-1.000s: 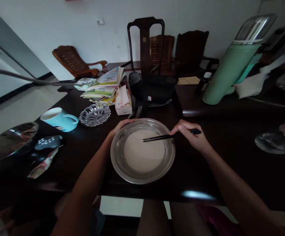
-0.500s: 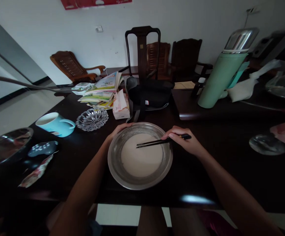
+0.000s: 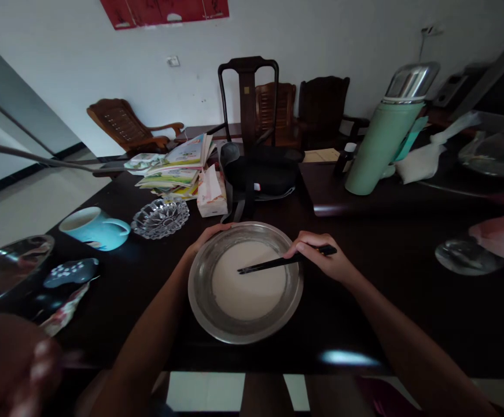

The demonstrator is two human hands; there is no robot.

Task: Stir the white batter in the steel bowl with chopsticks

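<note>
A round metal bowl stands at the table's near edge and holds a smooth, milky white liquid. At its far left rim, my left hand grips the edge, with some fingers hidden. My right hand is closed around a pair of black chopsticks above the bowl's right side. Their tips lie close together over the middle of the liquid; whether they dip into it I cannot tell.
Left of the bowl are a glass dish, a blue mug and a dark basin. Another person's blurred hand is at the lower left. Behind stand a tissue pack, a black bag and a green flask.
The chopstick tips have come together and shifted slightly within the bowl. Another person's hand has come in at the lower left. The whole view has tilted up a little.
</note>
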